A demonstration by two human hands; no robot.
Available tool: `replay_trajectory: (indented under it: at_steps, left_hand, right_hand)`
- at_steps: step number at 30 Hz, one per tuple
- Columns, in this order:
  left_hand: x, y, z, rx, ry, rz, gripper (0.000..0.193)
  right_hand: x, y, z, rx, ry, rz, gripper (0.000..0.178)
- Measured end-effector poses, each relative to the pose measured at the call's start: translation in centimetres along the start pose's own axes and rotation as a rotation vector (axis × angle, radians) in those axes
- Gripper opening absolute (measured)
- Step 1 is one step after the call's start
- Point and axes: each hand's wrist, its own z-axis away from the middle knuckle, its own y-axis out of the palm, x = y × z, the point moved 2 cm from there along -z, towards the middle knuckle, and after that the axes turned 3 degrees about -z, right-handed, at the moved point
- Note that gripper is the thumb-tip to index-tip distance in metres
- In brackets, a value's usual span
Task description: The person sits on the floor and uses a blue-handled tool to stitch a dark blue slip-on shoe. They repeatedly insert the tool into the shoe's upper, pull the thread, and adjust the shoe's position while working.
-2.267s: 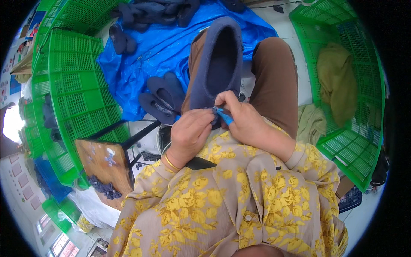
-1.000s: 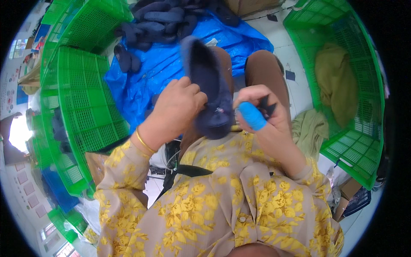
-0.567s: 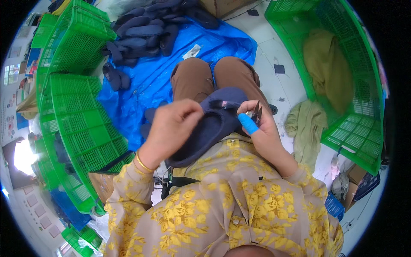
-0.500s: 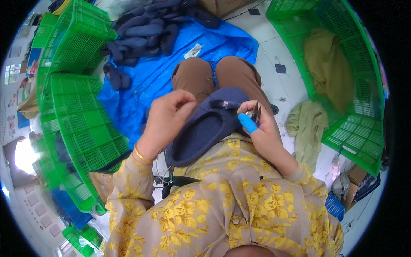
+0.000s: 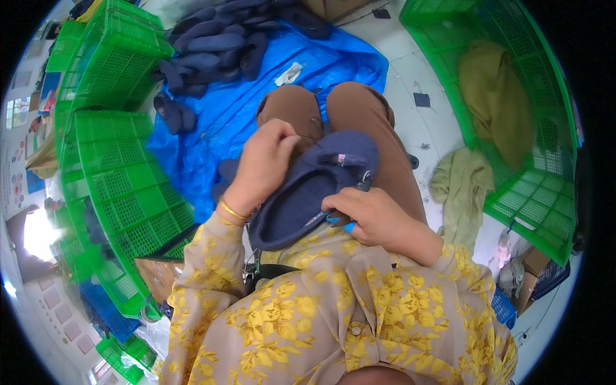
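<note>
A dark navy cloth slipper (image 5: 295,204) lies across my lap with its opening up and a small pale label on its strap. My left hand (image 5: 264,160) is raised over the slipper's left side, thumb and fingertips pinched together; whatever they hold is too fine to make out. My right hand (image 5: 382,221) is palm down against the slipper's right rim, fingers curled around small dark snips (image 5: 364,183), mostly hidden by the hand. Blue tape wraps the right thumb, now partly under the fingers.
Navy slippers (image 5: 215,48) are heaped on a blue plastic sheet (image 5: 346,61) beyond my knees. Green mesh crates stand at left (image 5: 128,199) and right (image 5: 532,221). An olive cloth (image 5: 494,102) hangs in the right crate, and a paler cloth (image 5: 463,186) lies beside it.
My right hand has turned palm down and moved left and nearer onto the slipper's rim, covering much of the snips. My left hand has shifted right and slightly farther away, still pinched.
</note>
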Motion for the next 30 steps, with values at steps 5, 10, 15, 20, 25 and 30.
replay_trajectory:
  at_steps: [5, 10, 15, 20, 25, 30]
  left_hand:
    - [-0.7, -2.4, 0.2, 0.064, -0.280, 1.092, 0.011]
    - [1.1, -5.9, 0.3, -0.007, -0.218, 1.478, 0.013]
    - [5.1, -10.3, -0.8, -0.151, -0.156, 1.554, 0.010]
    - [9.1, -11.3, -2.9, -0.130, -0.190, 1.424, 0.013]
    - [7.0, -9.1, -4.7, -0.287, -0.193, 0.616, 0.023]
    - [2.6, -5.7, -3.4, -0.199, -0.204, 0.199, 0.020]
  right_hand:
    - [0.1, 0.2, -0.2, 0.038, 0.030, -0.013, 0.037]
    - [0.2, 0.4, 0.0, 0.021, 0.028, 0.004, 0.035]
    - [0.0, 0.5, 0.3, 0.029, 0.058, 0.004, 0.033]
    - [0.4, 0.2, 0.3, 0.046, 0.084, 0.012, 0.034]
    - [0.1, 0.5, 0.3, 0.014, 0.071, -0.029, 0.036]
    - [0.7, -0.2, 0.7, -0.073, 0.124, -0.156, 0.039]
